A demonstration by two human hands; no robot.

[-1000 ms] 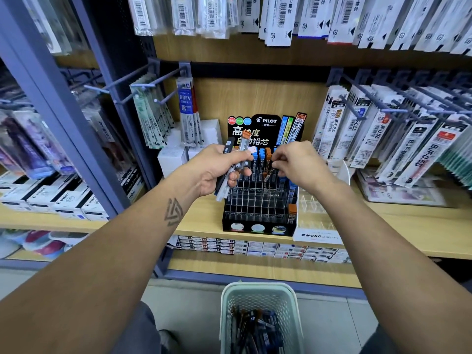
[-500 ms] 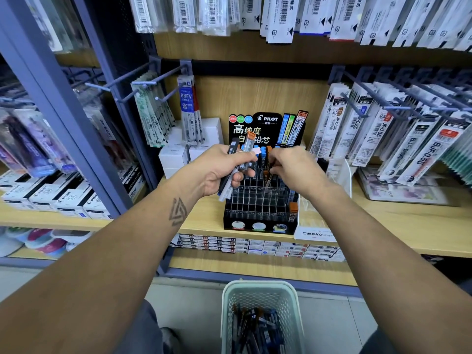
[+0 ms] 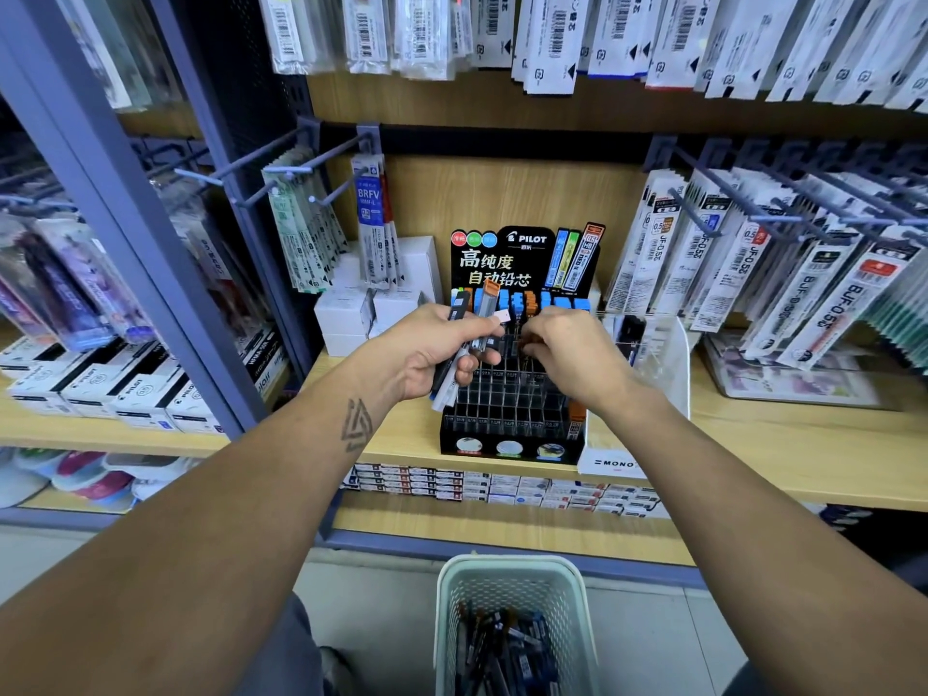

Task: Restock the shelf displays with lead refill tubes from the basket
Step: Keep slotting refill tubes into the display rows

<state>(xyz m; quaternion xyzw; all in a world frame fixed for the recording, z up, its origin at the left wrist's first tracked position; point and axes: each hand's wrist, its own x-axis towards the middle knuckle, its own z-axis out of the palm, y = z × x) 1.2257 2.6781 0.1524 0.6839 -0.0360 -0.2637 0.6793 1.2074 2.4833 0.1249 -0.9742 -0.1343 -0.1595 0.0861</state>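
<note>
A black Pilot lead display rack (image 3: 512,414) with a grid of slots stands on the wooden shelf. My left hand (image 3: 427,351) grips a bundle of lead refill tubes (image 3: 477,319) beside the rack's upper left. My right hand (image 3: 572,354) hovers over the rack's upper rows, fingers curled down at a slot; what they pinch is hidden. Blue and orange capped tubes (image 3: 562,301) fill the back rows. A pale green basket (image 3: 512,580) with several more tubes sits on the floor below.
A white Mono box (image 3: 610,462) and a clear acrylic holder (image 3: 658,354) stand right of the rack. White boxes (image 3: 346,319) sit to its left. Hanging refill packs (image 3: 783,273) on pegs crowd both sides and overhead. A blue-grey upright (image 3: 130,233) divides the shelves.
My right hand has shifted slightly over the rack's upper slots. The left hand keeps its bundle of tubes in about the same place.
</note>
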